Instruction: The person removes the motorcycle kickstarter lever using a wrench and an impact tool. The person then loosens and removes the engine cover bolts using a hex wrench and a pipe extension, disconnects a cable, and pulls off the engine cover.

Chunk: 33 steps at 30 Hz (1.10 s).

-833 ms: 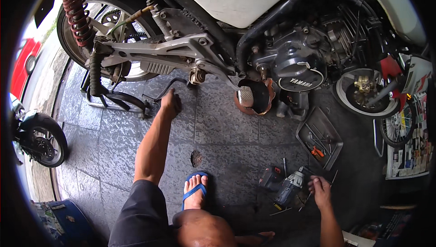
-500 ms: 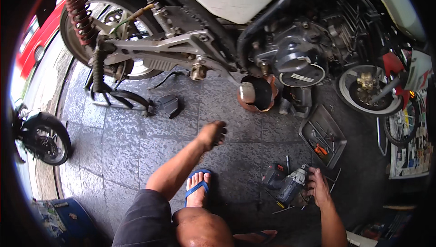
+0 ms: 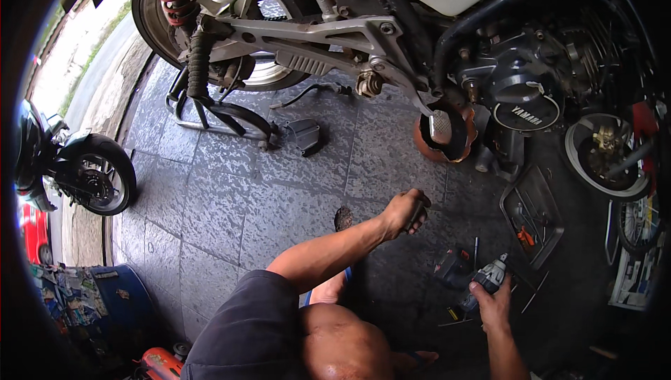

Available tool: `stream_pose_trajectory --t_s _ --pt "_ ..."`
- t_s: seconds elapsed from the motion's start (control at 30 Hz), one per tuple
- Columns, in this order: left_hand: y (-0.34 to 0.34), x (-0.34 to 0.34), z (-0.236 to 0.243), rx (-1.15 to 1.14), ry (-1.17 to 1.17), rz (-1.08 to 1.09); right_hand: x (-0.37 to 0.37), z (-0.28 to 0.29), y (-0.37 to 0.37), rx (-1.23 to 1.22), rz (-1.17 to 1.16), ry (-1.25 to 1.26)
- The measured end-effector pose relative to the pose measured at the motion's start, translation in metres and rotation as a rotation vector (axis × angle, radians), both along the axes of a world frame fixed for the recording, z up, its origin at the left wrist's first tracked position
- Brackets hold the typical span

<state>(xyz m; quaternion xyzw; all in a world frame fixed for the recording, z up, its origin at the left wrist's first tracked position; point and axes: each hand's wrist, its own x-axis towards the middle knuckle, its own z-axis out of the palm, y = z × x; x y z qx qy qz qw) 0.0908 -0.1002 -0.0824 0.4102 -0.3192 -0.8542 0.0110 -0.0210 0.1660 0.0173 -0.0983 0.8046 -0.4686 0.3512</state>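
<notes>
My right hand (image 3: 493, 306) is wrapped round the grey and black body of a cordless impact wrench (image 3: 492, 274), low over the floor at the right. Its battery end lies partly in shadow, so whether the tool still touches the floor is hard to see. My left hand (image 3: 404, 214) hangs above the tiles with its fingers curled in. Something dark shows between those fingers, too small to name. Beyond the hands stands a motorcycle, its engine (image 3: 517, 79) and swingarm (image 3: 314, 36) facing me.
A metal tray (image 3: 553, 244) holds several tools, one orange-handled. Near the engine sits a broken-rimmed clay-coloured pot (image 3: 428, 148). A dark plastic part (image 3: 305, 135) lies by the centre stand (image 3: 231, 123). Thin rods lie near the wrench. A blue drum (image 3: 129, 303) stands at lower left.
My right hand has gone from open beside the impact wrench to gripping it. The whole view has shifted, and my left hand has moved right, closer to the wrench.
</notes>
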Motion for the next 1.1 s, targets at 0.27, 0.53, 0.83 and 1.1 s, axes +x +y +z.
stream_pose_trajectory --t_s 0.27,0.53,0.83,1.1 --pt "0.002 0.014 0.005 -0.045 -0.069 -0.021 -0.009 0.000 0.033 0.107 0.128 0.123" --pt "-0.014 0.025 -0.033 -0.089 -0.206 -0.071 -0.041 0.046 0.141 0.168 0.093 0.168" --pt "0.080 -0.052 0.020 -0.230 -0.132 -0.559 0.020 0.045 0.336 0.307 -0.552 0.300" --pt "0.195 -0.156 0.107 -0.587 -0.016 -1.310 0.062 -0.018 0.407 0.447 -0.846 0.347"
